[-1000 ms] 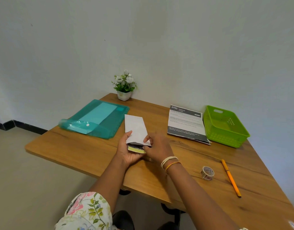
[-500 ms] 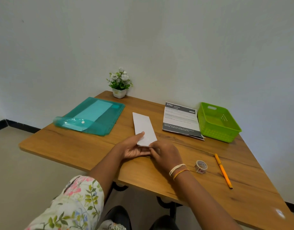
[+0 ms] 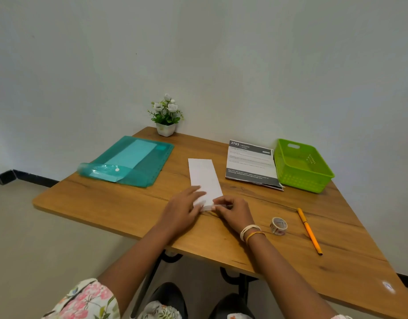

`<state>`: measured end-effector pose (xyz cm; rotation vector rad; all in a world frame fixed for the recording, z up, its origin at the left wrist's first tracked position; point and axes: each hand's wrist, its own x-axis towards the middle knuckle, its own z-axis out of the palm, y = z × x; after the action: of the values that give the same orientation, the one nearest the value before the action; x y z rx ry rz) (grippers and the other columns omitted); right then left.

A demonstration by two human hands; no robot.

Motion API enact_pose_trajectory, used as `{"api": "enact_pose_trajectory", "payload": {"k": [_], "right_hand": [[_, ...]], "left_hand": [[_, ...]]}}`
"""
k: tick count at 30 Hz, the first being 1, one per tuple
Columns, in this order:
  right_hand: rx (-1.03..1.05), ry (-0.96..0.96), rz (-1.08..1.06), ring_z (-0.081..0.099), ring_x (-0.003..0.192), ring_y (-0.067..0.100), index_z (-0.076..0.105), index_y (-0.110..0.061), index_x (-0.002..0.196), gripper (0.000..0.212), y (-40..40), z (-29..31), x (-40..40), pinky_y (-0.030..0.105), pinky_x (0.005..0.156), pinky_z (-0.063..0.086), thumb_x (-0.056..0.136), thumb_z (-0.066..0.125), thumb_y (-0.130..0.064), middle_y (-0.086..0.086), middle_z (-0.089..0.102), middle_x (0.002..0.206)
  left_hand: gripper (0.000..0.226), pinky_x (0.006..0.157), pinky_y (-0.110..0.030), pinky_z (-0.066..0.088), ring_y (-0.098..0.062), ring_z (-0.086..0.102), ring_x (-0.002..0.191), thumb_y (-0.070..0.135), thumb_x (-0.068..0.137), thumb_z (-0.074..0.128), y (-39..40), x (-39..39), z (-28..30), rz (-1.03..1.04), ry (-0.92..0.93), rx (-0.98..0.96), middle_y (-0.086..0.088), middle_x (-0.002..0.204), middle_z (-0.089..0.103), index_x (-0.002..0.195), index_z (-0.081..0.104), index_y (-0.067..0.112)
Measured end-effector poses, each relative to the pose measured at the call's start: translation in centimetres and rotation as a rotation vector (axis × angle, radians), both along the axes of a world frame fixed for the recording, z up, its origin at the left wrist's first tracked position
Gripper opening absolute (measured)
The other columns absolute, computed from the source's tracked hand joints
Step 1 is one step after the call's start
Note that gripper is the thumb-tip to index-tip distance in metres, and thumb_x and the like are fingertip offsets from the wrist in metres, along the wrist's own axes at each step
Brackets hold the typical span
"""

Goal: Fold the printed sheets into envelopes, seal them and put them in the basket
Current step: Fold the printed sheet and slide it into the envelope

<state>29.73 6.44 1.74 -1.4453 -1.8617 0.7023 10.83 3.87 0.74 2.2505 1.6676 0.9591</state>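
Observation:
A white envelope (image 3: 205, 178) lies flat on the wooden table (image 3: 120, 203), its long side running away from me. My left hand (image 3: 183, 209) rests on its near left corner with straight fingers pressing it down. My right hand (image 3: 233, 211) pinches the narrow flap at the envelope's near end, fingers curled over it. A stack of printed sheets (image 3: 250, 163) with a dark header lies to the right of the envelope. Beyond the sheets stands a green plastic basket (image 3: 322, 180) with nothing visible inside.
A teal plastic folder (image 3: 131, 162) lies at the back left. A small potted plant (image 3: 166, 116) stands against the wall. A roll of patterned tape (image 3: 278, 225) and an orange pen (image 3: 310, 231) lie to the right of my right wrist.
The envelope was held up with a dark and yellow sheet showing at its mouth. It now lies flat on the table, the sheet hidden, both hands at its near end.

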Motion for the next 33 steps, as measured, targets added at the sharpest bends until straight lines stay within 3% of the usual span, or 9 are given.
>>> {"api": "enact_pose_trajectory", "payload": {"k": [4,9,14,17,23,29,31,33], "right_hand": [[0.022,0.030,-0.004,0.060,0.088,0.001,0.073,-0.021,0.102,0.019,0.0,0.0,-0.1,0.015,0.079,0.049,0.083,0.072,-0.022,-0.005,0.072,0.100],[0.098,-0.046,-0.089,0.061,0.093,0.006,0.074,-0.021,0.100,0.017,-0.1,-0.5,-0.3,0.024,0.086,0.052,0.083,0.071,-0.019,-0.004,0.072,0.102],[0.355,-0.375,-0.051,0.058,0.100,0.012,0.072,-0.019,0.102,0.017,-1.7,-0.7,-0.7,0.024,0.085,0.049,0.091,0.061,-0.025,-0.002,0.068,0.109],[0.336,-0.431,0.026,0.059,0.108,0.012,0.068,-0.021,0.115,0.028,-2.8,-0.9,-0.5,0.026,0.092,0.049,0.095,0.052,-0.030,-0.003,0.067,0.119],[0.282,-0.439,-0.107,0.060,0.110,0.011,0.065,-0.022,0.122,0.033,-3.5,-0.6,0.4,0.026,0.093,0.050,0.095,0.050,-0.032,-0.005,0.066,0.123],[0.063,-0.425,-0.215,0.064,0.091,0.021,0.072,-0.009,0.097,0.020,-2.2,1.3,-1.4,0.030,0.077,0.055,0.089,0.058,-0.021,0.008,0.070,0.100],[-0.093,-0.359,-0.282,0.060,0.084,0.025,0.066,-0.008,0.081,0.013,-1.3,2.5,-1.8,0.028,0.065,0.047,0.086,0.060,-0.018,0.011,0.064,0.089],[-0.233,-0.232,-0.345,0.053,0.077,0.024,0.047,-0.013,0.065,0.024,-0.4,3.2,-2.3,0.026,0.057,0.040,0.084,0.062,-0.015,0.008,0.054,0.078]], "left_hand": [[0.038,0.115,-0.032,0.021,-0.005,0.030,0.141,0.032,0.099,0.047,-0.4,0.7,0.3,-0.165,0.107,0.075,0.012,0.147,0.043,0.137,0.048,0.033],[0.035,0.116,-0.027,0.018,-0.006,0.032,0.140,0.031,0.100,0.045,-0.1,0.8,0.1,-0.111,0.248,0.007,0.011,0.145,0.047,0.133,0.055,0.030],[0.038,0.117,-0.028,0.015,-0.006,0.033,0.140,0.035,0.100,0.042,-0.5,0.9,0.3,-0.086,0.275,-0.058,0.010,0.146,0.046,0.137,0.051,0.031],[0.040,0.117,-0.030,0.015,-0.007,0.032,0.140,0.037,0.101,0.039,-1.1,0.9,0.5,-0.070,0.275,-0.101,0.011,0.148,0.042,0.140,0.047,0.032],[0.040,0.118,-0.033,0.017,-0.007,0.038,0.137,0.040,0.101,0.036,-1.6,0.9,0.5,0.016,0.281,-0.077,0.012,0.145,0.046,0.137,0.050,0.031],[0.039,0.117,-0.031,0.019,-0.007,0.038,0.137,0.041,0.100,0.040,-1.7,1.0,0.5,0.054,0.284,-0.066,0.013,0.145,0.046,0.137,0.051,0.034],[0.040,0.117,-0.032,0.019,-0.007,0.039,0.136,0.042,0.099,0.041,-1.7,1.0,0.5,0.046,0.282,-0.068,0.013,0.144,0.047,0.137,0.051,0.034],[0.040,0.118,-0.034,0.018,-0.006,0.039,0.136,0.042,0.099,0.042,-1.7,1.1,0.5,0.040,0.279,-0.067,0.013,0.144,0.047,0.137,0.051,0.034]]}}
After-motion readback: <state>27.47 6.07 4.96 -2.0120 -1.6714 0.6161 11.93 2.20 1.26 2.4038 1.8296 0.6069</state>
